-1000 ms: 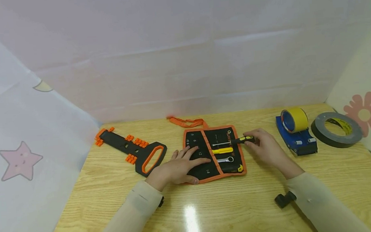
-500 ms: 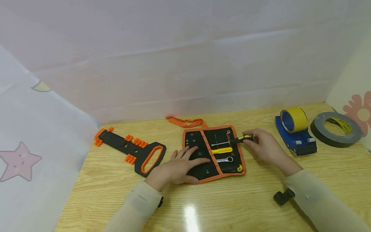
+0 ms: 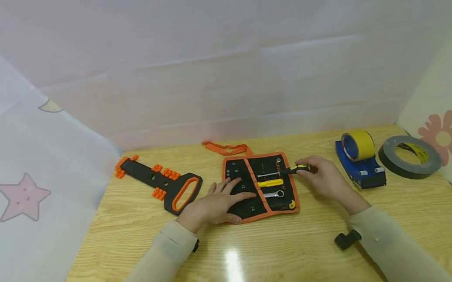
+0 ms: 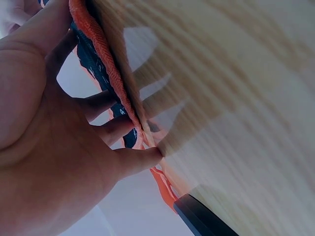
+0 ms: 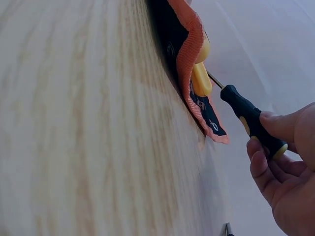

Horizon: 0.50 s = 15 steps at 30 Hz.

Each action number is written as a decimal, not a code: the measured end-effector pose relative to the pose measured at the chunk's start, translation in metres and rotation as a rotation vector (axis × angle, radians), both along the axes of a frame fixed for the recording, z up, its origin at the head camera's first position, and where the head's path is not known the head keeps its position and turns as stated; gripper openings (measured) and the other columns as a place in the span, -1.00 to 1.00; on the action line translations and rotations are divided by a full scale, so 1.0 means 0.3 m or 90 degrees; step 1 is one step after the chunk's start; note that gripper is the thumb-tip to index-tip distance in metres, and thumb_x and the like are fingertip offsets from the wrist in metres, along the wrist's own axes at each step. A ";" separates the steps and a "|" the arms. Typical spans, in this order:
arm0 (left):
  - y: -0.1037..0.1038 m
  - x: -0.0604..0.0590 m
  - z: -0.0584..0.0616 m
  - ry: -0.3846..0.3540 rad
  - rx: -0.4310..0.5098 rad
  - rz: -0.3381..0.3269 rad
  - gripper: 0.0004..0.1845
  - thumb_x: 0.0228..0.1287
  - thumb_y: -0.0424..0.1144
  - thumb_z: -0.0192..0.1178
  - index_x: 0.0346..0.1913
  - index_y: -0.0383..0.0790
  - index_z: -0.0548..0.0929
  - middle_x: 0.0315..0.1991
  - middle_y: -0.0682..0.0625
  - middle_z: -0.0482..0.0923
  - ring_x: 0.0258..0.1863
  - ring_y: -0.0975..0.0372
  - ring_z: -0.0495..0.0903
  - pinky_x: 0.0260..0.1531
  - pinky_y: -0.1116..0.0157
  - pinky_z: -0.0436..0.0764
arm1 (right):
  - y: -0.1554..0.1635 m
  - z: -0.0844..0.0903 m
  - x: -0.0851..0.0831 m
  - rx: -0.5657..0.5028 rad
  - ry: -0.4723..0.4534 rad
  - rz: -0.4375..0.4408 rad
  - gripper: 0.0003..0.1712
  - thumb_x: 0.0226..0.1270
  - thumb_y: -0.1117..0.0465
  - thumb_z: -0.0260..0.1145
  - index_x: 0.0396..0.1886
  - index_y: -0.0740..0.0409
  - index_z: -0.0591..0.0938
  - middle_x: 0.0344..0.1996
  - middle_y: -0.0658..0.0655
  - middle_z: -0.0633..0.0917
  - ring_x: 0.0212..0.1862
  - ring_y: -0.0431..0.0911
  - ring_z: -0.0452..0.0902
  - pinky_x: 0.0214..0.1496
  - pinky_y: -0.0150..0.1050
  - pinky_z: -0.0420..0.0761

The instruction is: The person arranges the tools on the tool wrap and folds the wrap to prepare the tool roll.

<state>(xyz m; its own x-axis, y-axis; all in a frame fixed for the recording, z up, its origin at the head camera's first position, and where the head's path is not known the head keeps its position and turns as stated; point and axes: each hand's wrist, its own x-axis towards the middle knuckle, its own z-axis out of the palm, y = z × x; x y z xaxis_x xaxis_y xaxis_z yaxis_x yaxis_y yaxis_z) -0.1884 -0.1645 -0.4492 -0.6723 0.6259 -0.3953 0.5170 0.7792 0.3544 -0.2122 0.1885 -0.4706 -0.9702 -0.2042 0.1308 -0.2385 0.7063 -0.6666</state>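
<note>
My left hand (image 3: 218, 202) lies with fingers spread on the numbered left part of a black tool pouch (image 3: 253, 208) edged in orange. In the left wrist view, the fingers (image 4: 138, 160) reach across the pouch's orange edge (image 4: 106, 54). My right hand (image 3: 325, 180) pinches a screwdriver (image 5: 246, 110) by the end of its black-and-yellow handle, thumb against fingers. Its metal shaft points left over the pouch, apart from the cloth in the right wrist view. Below the shaft, a yellow-handled tool (image 3: 271, 183) and a ratchet wrench (image 3: 278, 194) stick out of the pouch's slots.
A black holder with orange clips (image 3: 143, 172) and a looped handle lies at the left. At the right stand a blue tape dispenser (image 3: 364, 176) with yellow tape (image 3: 364, 144) and a grey tape roll (image 3: 411, 169). An orange strap (image 3: 228, 149) trails behind the pouch.
</note>
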 end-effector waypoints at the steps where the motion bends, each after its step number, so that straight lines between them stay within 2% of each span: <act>1: 0.000 0.000 -0.001 0.000 0.000 0.000 -0.14 0.47 0.10 0.35 0.70 0.49 0.17 0.82 -0.09 -0.30 0.79 -0.19 -0.28 0.67 -0.37 -0.10 | 0.000 0.000 0.001 -0.003 0.003 0.001 -0.66 0.56 0.24 0.42 0.23 0.25 0.77 -0.01 0.26 0.77 -0.18 0.02 0.51 -0.13 -0.12 0.50; 15: 0.000 0.000 -0.002 -0.002 -0.001 0.005 -0.15 0.48 0.10 0.35 0.70 0.48 0.18 0.82 -0.09 -0.30 0.80 -0.17 -0.29 0.67 -0.36 -0.11 | 0.005 -0.002 0.015 -0.017 0.049 0.019 -0.70 0.53 0.29 0.43 0.18 0.27 0.78 0.04 0.28 0.78 -0.17 -0.01 0.56 -0.12 -0.24 0.56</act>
<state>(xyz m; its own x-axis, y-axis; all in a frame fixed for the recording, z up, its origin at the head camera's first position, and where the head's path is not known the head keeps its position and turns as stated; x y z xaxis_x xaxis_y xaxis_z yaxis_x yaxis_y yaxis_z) -0.1885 -0.1644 -0.4497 -0.6758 0.6197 -0.3991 0.5096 0.7840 0.3544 -0.2076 0.1900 -0.4712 -0.9506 -0.2281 0.2106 -0.3103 0.6800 -0.6643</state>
